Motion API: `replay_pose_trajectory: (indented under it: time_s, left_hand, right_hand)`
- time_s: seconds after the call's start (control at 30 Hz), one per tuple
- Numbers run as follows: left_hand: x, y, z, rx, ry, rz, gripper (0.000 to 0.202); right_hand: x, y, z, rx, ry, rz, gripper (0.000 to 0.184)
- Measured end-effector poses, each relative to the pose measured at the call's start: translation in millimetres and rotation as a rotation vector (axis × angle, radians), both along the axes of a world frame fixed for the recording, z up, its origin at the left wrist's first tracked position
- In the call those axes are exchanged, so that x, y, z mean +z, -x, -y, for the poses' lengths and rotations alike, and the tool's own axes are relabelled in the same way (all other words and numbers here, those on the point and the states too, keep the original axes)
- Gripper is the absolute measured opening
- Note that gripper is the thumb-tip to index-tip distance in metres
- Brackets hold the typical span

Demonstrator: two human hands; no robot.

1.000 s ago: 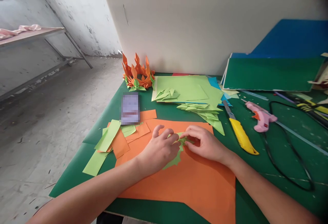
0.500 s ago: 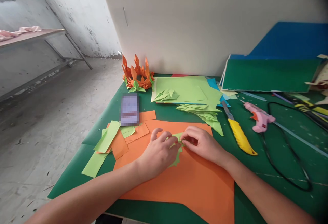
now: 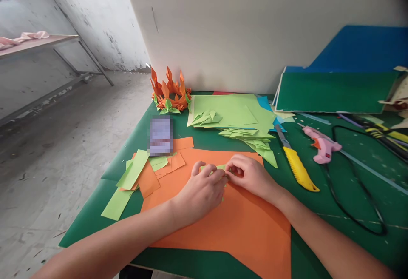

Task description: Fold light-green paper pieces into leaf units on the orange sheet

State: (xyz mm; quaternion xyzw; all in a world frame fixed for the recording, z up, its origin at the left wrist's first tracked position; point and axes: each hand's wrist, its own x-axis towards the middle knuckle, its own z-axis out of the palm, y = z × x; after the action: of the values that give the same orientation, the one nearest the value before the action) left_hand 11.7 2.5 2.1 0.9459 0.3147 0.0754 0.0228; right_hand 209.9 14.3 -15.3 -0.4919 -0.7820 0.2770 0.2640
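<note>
Over a large orange paper sheet (image 3: 248, 232), both hands pinch a small piece of light green paper (image 3: 220, 167). My left hand (image 3: 201, 189) is closed on it from the left and covers most of it. From the right, my right hand (image 3: 247, 173) holds its edge between thumb and fingertips. Only bits of the green paper show between and below the fingers, so its folded shape is hard to make out. Folded green paper pieces (image 3: 251, 138) lie just behind the hands.
Green and orange paper strips (image 3: 132, 170) lie at left beside a blurred phone-like object (image 3: 160, 135). An orange paper crown (image 3: 170, 94) stands behind. To the right are a yellow utility knife (image 3: 299, 168) with its blade out, a pink glue gun (image 3: 323, 145) and its black cord (image 3: 357, 211).
The green paper has turned or shifted under my fingers; less of it shows below my left hand now. Both hands stay in nearly the same place.
</note>
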Motion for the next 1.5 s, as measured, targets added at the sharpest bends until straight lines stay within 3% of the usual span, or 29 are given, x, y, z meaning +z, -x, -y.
replay_pose_trajectory:
  time_s: [0.13, 0.27, 0.57, 1.5]
  left_hand:
    - [1.7, 2.3, -1.3, -0.015, 0.002, -0.012, 0.012]
    - [3.1, 3.5, 0.2, -0.001, 0.012, -0.035, 0.016]
    - [2.9, 5.7, -0.1, 0.027, 0.088, -0.007, 0.024]
    - [8.7, 4.5, -1.6, 0.022, 0.144, 0.002, 0.025]
  right_hand:
    - [-0.3, -1.6, -1.9, 0.007, 0.008, 0.002, 0.01]
    - [-0.8, -8.8, -3.8, 0.104, 0.001, -0.03, 0.01]
    - [-2.6, -17.9, -5.1, 0.277, -0.266, 0.061, 0.022]
    - [-2.2, -24.4, -6.0, 0.389, -0.379, 0.19, 0.025]
